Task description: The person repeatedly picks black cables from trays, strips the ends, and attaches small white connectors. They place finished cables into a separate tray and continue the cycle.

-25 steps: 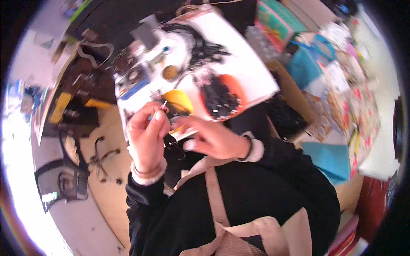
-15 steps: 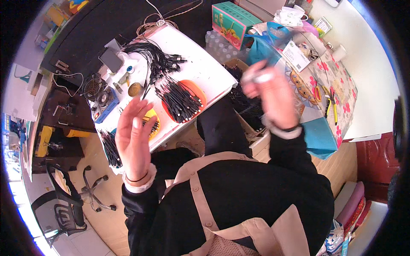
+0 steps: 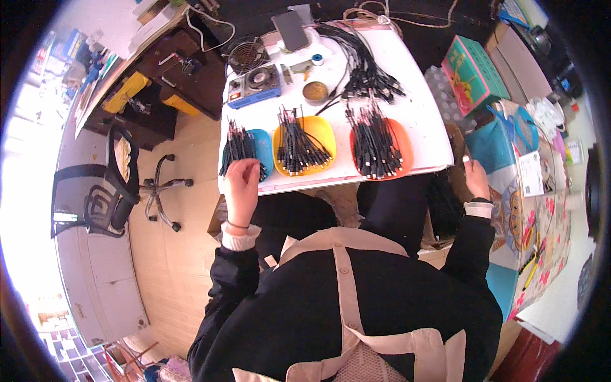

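One yellow tray [image 3: 326, 134] of black cables [image 3: 299, 150], left hand [image 3: 241, 188] at blue tray [image 3: 263, 144] to its left, right hand [image 3: 477, 180] well right, fingers curled, cannot tell if clamped.

From where I'm standing, the person has on a black top [image 3: 293, 299] with long sleeves ending in whitish cuffs [image 3: 240, 238]. A thin dark band [image 3: 238, 225] circles the wrist behind the left hand [image 3: 242, 183]. Beige trim [image 3: 344, 280] runs down the front, dotted with round buttons [image 3: 344, 270]; the trousers [image 3: 396, 202] are dark.
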